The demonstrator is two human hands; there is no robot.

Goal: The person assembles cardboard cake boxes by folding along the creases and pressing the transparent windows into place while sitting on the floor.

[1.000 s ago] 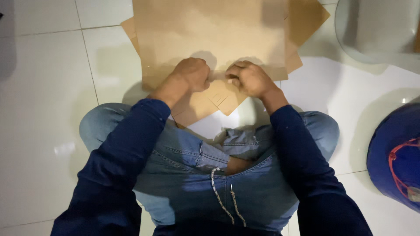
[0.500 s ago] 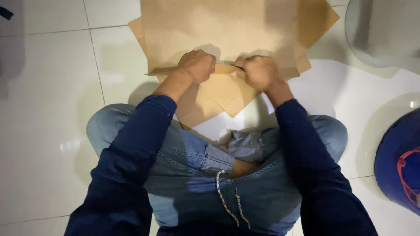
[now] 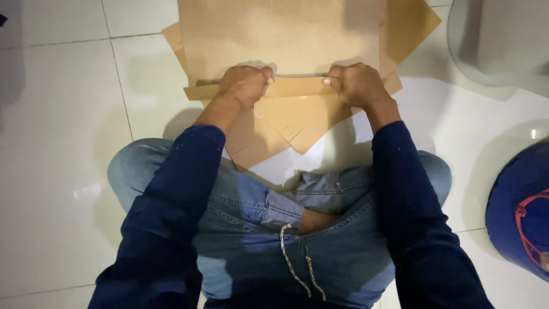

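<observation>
Head view: left hand point(image 3: 245, 84) at 11 o'clock and right hand point(image 3: 355, 83) at 1 o'clock, both clamped on the folded edge of the brown paper sheet point(image 3: 286, 40) lying on the white tiled floor point(image 3: 57, 143).

The paper point(image 3: 286, 34) under the hands is seen to be plain tan brown, as are the sheets point(image 3: 286, 123) nearer. The floor point(image 3: 57, 143) is tiled in glossy white with thin grey joints. The sleeves point(image 3: 166, 229) are dark navy, the jeans point(image 3: 251, 206) faded light blue, with a white-flecked drawstring point(image 3: 289, 260). A blue round thing point(image 3: 517, 206) with red lines is shown at the right.
</observation>
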